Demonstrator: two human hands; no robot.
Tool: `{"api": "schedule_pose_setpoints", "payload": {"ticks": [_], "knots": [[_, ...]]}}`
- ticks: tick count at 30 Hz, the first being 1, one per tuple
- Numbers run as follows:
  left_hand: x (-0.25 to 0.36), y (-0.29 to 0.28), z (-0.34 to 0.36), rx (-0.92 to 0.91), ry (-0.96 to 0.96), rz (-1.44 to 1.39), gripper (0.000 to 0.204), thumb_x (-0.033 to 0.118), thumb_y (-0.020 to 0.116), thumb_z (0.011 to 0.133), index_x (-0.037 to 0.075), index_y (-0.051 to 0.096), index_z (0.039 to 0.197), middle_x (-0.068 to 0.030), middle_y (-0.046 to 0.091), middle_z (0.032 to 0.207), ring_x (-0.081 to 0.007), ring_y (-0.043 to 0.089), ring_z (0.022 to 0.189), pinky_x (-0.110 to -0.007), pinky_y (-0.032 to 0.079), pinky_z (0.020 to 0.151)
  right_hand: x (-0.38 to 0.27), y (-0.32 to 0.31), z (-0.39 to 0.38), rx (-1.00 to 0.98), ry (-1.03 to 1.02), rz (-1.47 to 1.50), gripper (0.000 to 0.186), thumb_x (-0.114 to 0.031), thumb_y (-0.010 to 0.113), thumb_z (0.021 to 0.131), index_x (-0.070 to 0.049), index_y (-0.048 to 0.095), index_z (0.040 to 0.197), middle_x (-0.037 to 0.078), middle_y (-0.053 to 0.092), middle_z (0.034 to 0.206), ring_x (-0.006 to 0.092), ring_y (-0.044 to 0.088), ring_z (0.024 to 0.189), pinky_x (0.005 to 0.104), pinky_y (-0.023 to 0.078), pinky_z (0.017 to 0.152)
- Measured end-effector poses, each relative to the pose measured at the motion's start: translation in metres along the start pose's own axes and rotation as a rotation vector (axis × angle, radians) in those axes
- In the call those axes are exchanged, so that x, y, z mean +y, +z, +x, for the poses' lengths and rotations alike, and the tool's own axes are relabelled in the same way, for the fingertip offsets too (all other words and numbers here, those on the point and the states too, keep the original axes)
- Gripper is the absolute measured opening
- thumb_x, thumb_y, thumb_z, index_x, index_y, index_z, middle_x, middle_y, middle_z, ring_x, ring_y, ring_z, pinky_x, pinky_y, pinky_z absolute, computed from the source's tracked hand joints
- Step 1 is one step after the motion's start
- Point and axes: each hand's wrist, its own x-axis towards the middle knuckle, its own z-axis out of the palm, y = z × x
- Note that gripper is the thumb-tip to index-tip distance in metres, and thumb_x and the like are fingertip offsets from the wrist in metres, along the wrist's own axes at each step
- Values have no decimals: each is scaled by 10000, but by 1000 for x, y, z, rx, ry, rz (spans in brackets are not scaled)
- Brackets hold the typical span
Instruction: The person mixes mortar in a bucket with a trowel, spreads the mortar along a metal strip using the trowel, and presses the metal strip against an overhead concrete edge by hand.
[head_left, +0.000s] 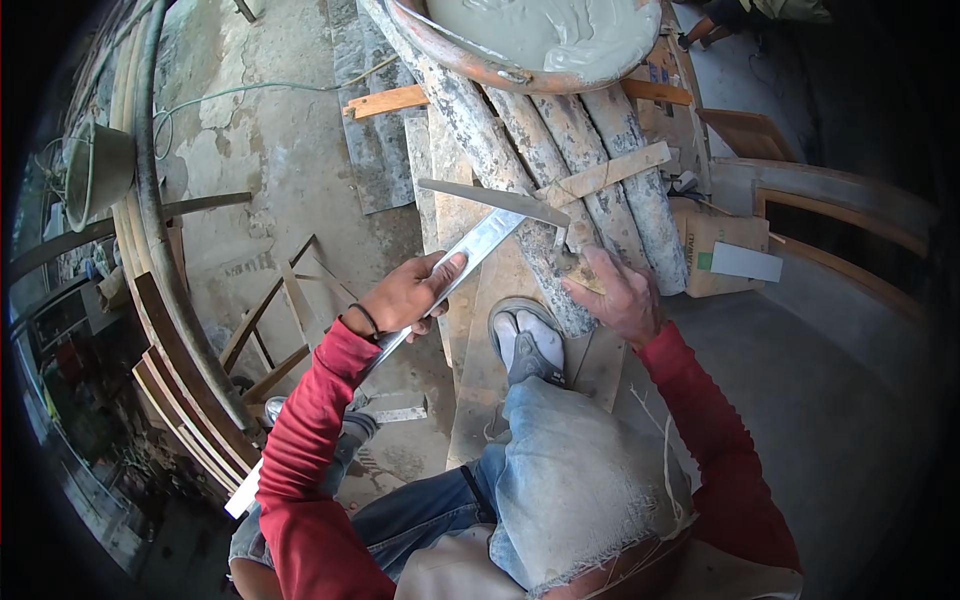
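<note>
My left hand [408, 292] is closed around a long, flat silver metal straightedge [480, 240], which slants from the lower left up toward the middle. My right hand [622, 298] grips a trowel by its handle, which the fingers mostly hide. The trowel's thin grey blade [490, 198] shows nearly edge-on and lies across the far end of the straightedge; whether they touch I cannot tell. Beyond both hands, a round basin [497, 73] of wet grey plaster rests on several mottled round poles [465, 115].
A wooden strip [605, 172] crosses the poles. To the right are a cardboard box [722, 252] and a curved low wall [830, 180]. A bucket [100, 175], a thick pipe [150, 200] and stacked boards [165, 340] stand left. Another person's leg shows at the top right.
</note>
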Motion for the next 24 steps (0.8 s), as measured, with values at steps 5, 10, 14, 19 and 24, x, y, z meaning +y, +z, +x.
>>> {"api": "schedule_pose_setpoints", "payload": {"ticks": [5,10,14,19,24], "knots": [[-2,-1,3,-8,-11,-24,631,604,453,928,54,489,1234,10,435,653,-60,377,393,-221,342,348,-5,9,2,46,101,-22,375,-266,753,789,-30,603,1039,135,673,858,294,669,660,363,539,559],[2,2,-12,15,16,4,612,581,443,944,47,499,1238,5,465,652,-61,381,397,-230,347,358,-12,10,7,-98,213,-170,370,-257,748,792,-38,586,1044,147,669,888,319,656,664,389,529,549],[-1,-18,-32,36,13,10,568,559,414,961,60,494,1221,-1,457,651,-83,421,420,-251,370,362,-15,7,12,104,103,0,391,-243,760,778,-22,592,1055,147,663,910,321,653,666,380,527,555],[10,-24,-55,219,53,35,548,533,416,971,53,497,1222,-9,465,653,-96,437,433,-262,372,386,-38,24,29,47,-106,76,375,-228,758,773,-23,587,1037,141,652,872,325,643,640,387,518,533],[14,-41,-91,344,104,90,513,508,417,980,41,524,1164,2,440,618,-86,412,433,-255,349,381,-27,30,59,27,134,-15,372,-251,723,811,-30,582,1075,167,658,893,338,658,704,396,528,576]]}}
